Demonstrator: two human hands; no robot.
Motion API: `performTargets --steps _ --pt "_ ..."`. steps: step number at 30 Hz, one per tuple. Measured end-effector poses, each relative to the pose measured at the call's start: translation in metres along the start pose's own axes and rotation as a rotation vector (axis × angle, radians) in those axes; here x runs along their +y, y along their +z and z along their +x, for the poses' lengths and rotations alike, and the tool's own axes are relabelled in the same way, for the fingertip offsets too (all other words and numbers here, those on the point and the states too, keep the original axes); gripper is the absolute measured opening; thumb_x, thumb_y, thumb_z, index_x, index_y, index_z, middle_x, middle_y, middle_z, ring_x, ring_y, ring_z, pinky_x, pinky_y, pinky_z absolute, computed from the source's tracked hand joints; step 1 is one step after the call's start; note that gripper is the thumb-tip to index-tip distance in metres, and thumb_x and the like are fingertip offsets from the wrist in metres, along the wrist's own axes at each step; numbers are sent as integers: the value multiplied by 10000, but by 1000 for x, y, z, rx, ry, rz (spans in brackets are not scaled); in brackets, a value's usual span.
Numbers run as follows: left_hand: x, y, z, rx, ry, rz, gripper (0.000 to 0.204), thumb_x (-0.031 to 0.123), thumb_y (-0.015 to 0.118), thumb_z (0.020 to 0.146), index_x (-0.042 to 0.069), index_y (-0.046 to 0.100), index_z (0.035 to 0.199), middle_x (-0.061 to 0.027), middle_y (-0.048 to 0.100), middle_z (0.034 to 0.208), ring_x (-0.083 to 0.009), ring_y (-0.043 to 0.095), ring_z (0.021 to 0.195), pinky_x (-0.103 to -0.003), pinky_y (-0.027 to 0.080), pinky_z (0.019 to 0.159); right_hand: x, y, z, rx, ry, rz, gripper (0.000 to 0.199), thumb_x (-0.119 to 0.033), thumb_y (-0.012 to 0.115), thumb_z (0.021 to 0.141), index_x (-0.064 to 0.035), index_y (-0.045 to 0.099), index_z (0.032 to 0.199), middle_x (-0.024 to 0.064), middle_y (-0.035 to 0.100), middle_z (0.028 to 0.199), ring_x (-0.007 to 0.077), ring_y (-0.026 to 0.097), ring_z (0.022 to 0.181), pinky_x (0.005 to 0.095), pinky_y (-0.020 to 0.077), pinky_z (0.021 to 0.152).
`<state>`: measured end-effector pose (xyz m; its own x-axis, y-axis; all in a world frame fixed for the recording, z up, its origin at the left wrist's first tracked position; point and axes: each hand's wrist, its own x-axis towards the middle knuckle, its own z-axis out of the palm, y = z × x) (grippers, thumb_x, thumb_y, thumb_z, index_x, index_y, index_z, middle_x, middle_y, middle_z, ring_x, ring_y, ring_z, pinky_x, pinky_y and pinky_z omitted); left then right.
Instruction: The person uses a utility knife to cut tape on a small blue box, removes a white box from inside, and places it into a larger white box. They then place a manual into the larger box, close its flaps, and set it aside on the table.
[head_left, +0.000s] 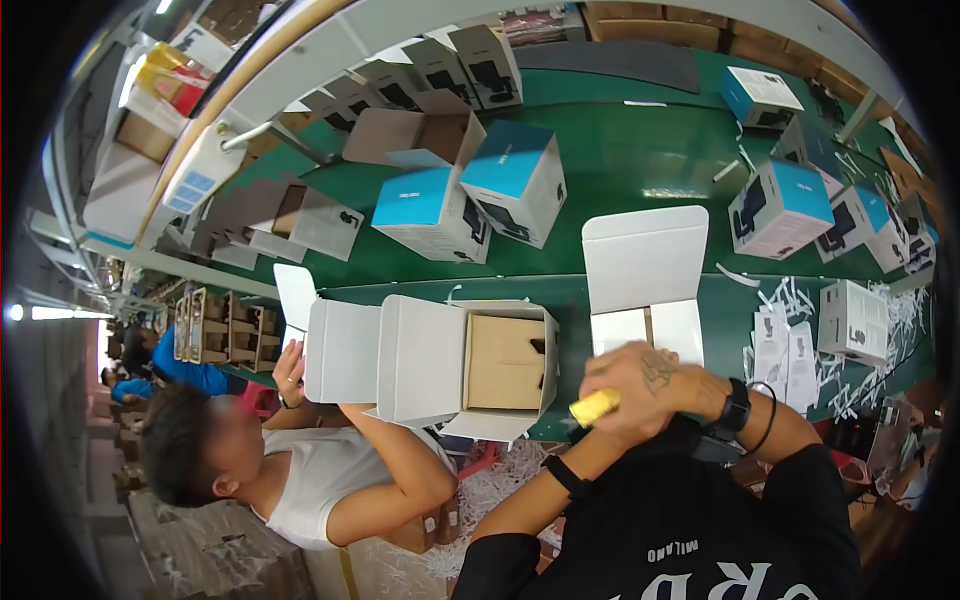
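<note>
My right hand (657,377), tattooed on the back and with a black watch at the wrist, is closed in front of my chest. A small yellow object (594,407) sticks out from its finger side; its kind is hard to tell. My left hand (632,428), with a black band on its wrist, lies beneath and against the right one, its fingers mostly hidden. Just beyond my hands stands a white carton with its lid flap (645,260) raised. To the left is another open white carton (420,358) with a brown cardboard insert (507,362) inside.
A co-worker in a white sleeveless top (335,475) works at the left by another open carton (296,297). White-and-blue boxes (515,180) stand on the green table (620,160). At right are more boxes (780,208), white leaflets (770,350) and shredded paper (905,320).
</note>
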<state>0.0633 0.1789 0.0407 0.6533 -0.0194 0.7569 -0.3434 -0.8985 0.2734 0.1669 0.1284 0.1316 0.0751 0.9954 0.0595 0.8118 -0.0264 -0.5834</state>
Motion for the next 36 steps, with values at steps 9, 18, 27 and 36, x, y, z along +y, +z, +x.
performTargets --steps 9,18,27,36 --pt "-7 -1 0 -14 -12 -21 271 183 777 797 -4 744 990 -151 747 996 -304 730 955 -402 572 881 3 -33 -72 150 491 900 222 -156 722 819 -57 661 1008 122 683 820 317 658 695 371 506 627" --pt "-3 -19 19 -69 32 -20 287 225 756 816 -6 737 984 -173 736 1074 -303 707 1056 -410 537 973 58 -123 -40 944 482 -242 262 -179 780 822 -35 695 1024 107 698 838 220 682 740 327 538 688" --pt "-33 -37 31 -258 -763 -976 275 206 657 953 -30 676 1092 -137 712 1125 -251 689 1038 -366 532 912 -12 -80 -87 410 242 -200 304 -231 830 763 -70 746 1007 80 656 823 261 664 693 352 517 624" --pt "-16 -14 4 32 -719 -924 328 133 525 1041 -57 546 1307 -106 625 1259 -182 591 1109 -326 449 985 -57 -35 -135 808 707 56 400 -170 796 808 -84 687 1183 79 644 854 224 645 666 308 502 594"
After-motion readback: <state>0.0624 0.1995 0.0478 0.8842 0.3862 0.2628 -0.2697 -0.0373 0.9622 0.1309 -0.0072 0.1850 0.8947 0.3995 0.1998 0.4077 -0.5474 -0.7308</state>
